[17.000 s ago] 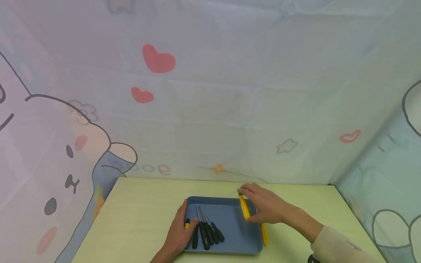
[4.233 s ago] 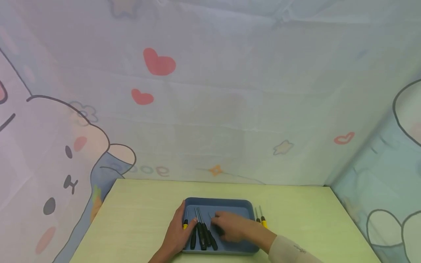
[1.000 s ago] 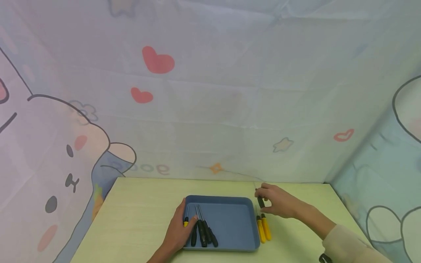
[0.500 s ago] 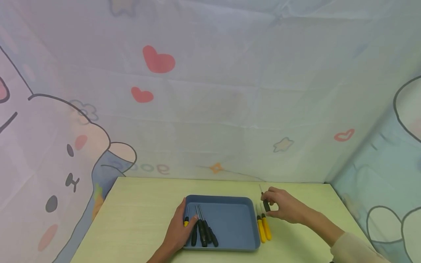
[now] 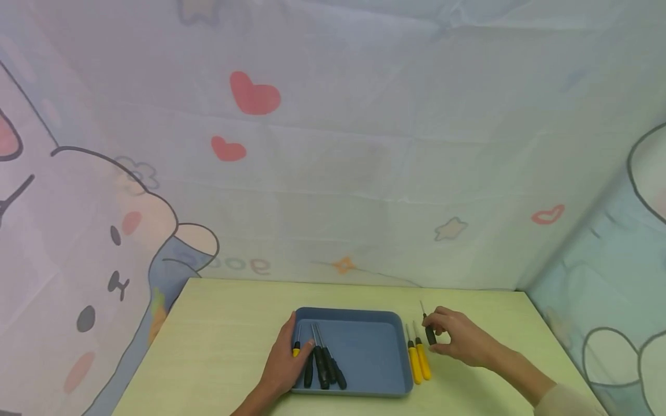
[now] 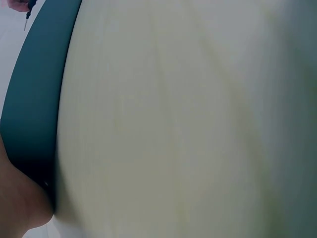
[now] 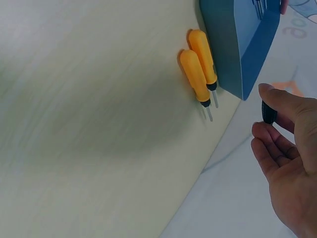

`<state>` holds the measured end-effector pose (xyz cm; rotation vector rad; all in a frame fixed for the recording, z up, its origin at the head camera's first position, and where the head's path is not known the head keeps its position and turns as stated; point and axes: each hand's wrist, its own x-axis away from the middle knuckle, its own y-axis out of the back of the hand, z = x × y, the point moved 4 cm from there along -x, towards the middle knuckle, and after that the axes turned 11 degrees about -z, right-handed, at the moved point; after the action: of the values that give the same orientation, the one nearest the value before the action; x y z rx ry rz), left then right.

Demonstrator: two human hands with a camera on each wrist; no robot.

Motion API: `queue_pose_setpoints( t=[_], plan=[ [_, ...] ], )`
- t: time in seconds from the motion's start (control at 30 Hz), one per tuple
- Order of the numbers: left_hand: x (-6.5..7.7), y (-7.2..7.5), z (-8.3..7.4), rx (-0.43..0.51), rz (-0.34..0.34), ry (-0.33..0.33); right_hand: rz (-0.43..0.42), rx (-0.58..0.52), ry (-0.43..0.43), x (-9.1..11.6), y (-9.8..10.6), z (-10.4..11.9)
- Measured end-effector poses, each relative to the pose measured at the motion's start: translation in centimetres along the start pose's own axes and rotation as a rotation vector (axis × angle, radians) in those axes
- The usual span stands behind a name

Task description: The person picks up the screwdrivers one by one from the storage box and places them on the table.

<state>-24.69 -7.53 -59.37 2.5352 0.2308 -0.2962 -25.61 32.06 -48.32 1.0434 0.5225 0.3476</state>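
left hand [image 5: 281, 367] grips the left side of the tray [image 5: 369, 355], likely steadying it; right of the tray, beyond two yellow screwdrivers [image 5: 414, 366], the right hand [image 5: 460, 342] pinches a black screwdriver [image 5: 430, 335], fingertips nearly together

Head: we look forward and down, bench [image 5: 229, 335] and tray [image 5: 372, 355] well off. Left wrist: close beside tray, blurred surface probably bench. Right wrist: nearer than head, turned askew; both share two yellow screwdrivers [image 7: 194, 73].
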Motion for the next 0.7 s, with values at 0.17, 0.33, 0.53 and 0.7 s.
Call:
queue_pose_setpoints(
  t=[0.17,0.33,0.53,0.7],
  plan=[
    [0.0,0.0,-0.2,0.002,-0.013,-0.014,-0.019,-0.012,0.000,0.6,-0.5,-0.3],
    [-0.1,-0.1,-0.1,0.000,-0.011,-0.020,-0.015,-0.024,-0.016,1.3,-1.3,-0.8],
    [0.0,-0.1,-0.1,-0.001,-0.011,-0.015,0.000,-0.053,-0.050,2.0,-2.3,-1.4],
    [0.0,0.0,-0.1,0.009,-0.014,-0.019,0.030,-0.060,-0.086,2.6,-3.2,-1.9]
  ],
)
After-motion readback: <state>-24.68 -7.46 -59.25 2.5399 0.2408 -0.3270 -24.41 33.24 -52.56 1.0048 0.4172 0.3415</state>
